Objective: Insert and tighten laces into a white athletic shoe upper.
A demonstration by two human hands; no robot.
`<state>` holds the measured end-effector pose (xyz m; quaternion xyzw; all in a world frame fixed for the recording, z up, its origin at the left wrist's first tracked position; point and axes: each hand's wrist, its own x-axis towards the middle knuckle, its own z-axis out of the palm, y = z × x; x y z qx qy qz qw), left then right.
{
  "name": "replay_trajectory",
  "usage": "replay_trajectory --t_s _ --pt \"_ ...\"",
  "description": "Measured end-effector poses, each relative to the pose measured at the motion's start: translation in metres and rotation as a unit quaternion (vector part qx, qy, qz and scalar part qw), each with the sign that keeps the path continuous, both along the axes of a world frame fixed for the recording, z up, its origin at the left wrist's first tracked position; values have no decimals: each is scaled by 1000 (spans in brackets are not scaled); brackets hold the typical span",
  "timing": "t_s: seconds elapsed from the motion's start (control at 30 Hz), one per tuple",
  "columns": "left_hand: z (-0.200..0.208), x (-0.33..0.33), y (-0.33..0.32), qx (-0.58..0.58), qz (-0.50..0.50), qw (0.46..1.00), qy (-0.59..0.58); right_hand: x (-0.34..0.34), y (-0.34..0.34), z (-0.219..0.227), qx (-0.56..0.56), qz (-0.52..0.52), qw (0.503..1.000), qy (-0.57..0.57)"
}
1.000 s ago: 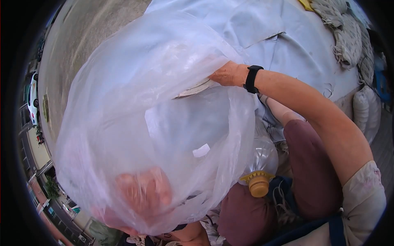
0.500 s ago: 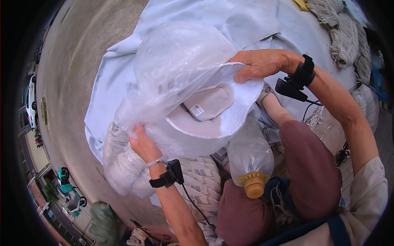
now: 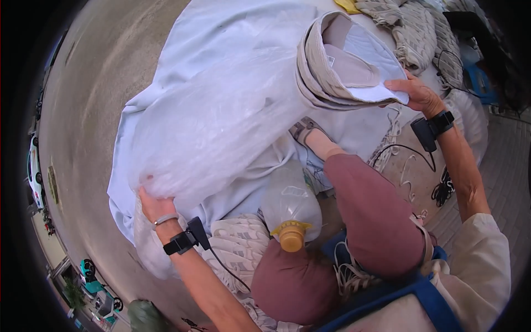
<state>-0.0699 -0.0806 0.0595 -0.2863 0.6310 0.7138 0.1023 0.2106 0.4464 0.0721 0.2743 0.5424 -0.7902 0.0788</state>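
Observation:
In my right hand (image 3: 417, 95), at the upper right, is a nested stack of cream shoe uppers (image 3: 318, 69). Their white lining and a padded tongue with a small label face up. The fingers pinch the stack's right edge, thumb on the lining. A large clear plastic bag (image 3: 215, 122) stretches from the stack down to my left hand (image 3: 156, 207), whose fingers are closed on its lower left end. The bag looks flattened. Whether its other end still touches the stack, I cannot tell.
A pale blue cloth (image 3: 166, 88) lies under the bag. An upturned clear plastic bottle (image 3: 290, 205) with a yellow cap stands between my legs. More laced shoe uppers (image 3: 238, 243) lie below, others (image 3: 417, 39) at the upper right. Loose laces (image 3: 390, 138) hang beside my right knee.
The stack has come out of the bag, moving up and right with my right hand. My left hand has drawn the bag left and down, and the bag has collapsed.

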Motion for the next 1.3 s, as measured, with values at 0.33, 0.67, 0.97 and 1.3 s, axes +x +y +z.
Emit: replay_trajectory --t_s 0.33,0.67,0.97,1.3 --pt "85 -9 152 129 -151 975 103 189 2 -6 -270 -240 921 147" --pt "114 158 274 16 -676 731 89 288 -11 -12 -208 -347 896 184" --pt "106 204 270 -75 -760 645 24 254 -29 21 -238 -251 909 231" --pt "177 182 196 130 -544 824 93 110 -85 84 -314 -24 876 365"
